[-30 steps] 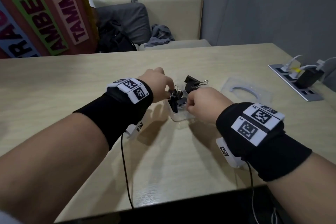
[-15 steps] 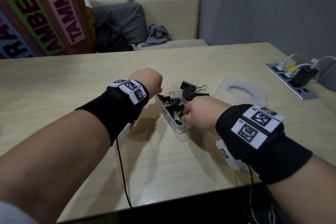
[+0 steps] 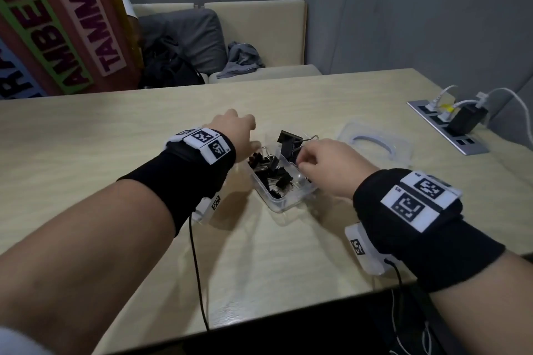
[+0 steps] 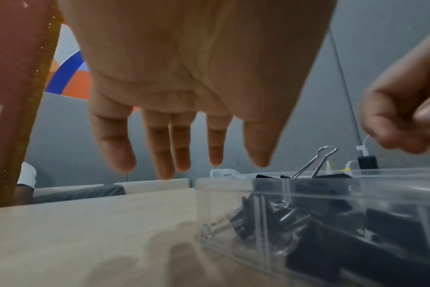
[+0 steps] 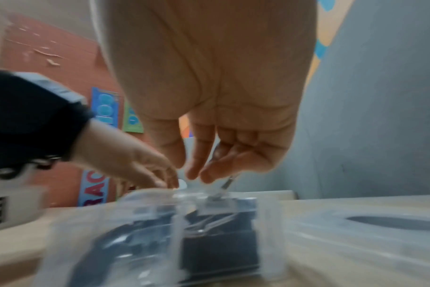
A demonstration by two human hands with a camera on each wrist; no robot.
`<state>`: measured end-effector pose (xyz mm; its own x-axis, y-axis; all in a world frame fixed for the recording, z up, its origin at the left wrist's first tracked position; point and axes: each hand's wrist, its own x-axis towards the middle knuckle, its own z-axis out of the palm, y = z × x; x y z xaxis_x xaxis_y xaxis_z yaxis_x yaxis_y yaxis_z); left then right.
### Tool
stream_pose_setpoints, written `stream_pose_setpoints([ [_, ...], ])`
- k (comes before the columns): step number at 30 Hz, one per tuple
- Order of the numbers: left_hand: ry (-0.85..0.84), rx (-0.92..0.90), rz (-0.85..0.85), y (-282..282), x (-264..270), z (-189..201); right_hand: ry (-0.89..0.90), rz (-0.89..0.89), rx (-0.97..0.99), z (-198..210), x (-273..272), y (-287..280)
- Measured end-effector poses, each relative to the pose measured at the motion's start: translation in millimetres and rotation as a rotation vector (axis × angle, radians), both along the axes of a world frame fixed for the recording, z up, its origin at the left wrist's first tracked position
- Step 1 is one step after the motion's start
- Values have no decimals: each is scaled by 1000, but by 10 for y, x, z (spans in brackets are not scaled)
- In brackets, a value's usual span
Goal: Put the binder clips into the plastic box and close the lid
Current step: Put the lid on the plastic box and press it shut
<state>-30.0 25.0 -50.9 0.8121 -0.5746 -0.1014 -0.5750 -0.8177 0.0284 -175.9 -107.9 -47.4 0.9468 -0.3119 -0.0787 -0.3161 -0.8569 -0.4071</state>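
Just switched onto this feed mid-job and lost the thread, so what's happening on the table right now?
A person is filling a clear plastic box with black binder clips. The right hand is curled over the box's right side at a large binder clip that sticks up above the rim; whether it grips the wire handle cannot be told. The left hand hovers open just left of the box, holding nothing. The lid lies apart on the table, to the right, so the box is not yet closed.

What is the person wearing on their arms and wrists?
Both forearms are bare. Each wrist has a wide black wrist band carrying white tags with black square codes, and a white camera unit beneath. A thin black cable hangs from each unit.
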Motion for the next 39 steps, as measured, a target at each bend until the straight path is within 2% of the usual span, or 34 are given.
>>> stream_pose_setpoints([
  [2,126,11,-55,7,-42,-60,-36,-142,-35,33,-33,-166],
  [4,206,44,-125,23,-96,-92,5,-276,-100,45,-58,-355],
  [7,166,115,-238,6,-187,-122,227,-384,-186,0,-105,-573],
  [9,114,167,-292,-46,-249,-129,375,-347,-210,-48,-129,-647],
  [11,136,224,-304,-99,-277,-114,399,-305,-226,-73,-143,-661],
  [12,150,236,-305,-114,-282,-94,350,-288,-218,-75,-135,-663],
  [14,133,204,-314,-137,-273,-50,133,-230,-167,-50,-112,-603],
  [16,86,128,-314,-164,-260,-11,-60,-107,-115,0,-76,-462],
  [17,66,101,-309,-185,-254,-1,-92,-41,-112,21,-50,-389],
  [20,51,97,-297,-271,-253,5,-11,37,-135,20,40,-236],
  [25,92,160,-327,-345,-275,-8,106,40,-200,-76,79,-185],
  [29,97,188,-333,-348,-268,-28,94,7,-128,-73,58,-237],
  [33,78,175,-304,-367,-266,7,-16,17,12,-51,12,-252],
  [39,87,230,-267,-373,-246,-28,73,96,-16,-103,52,-166],
])
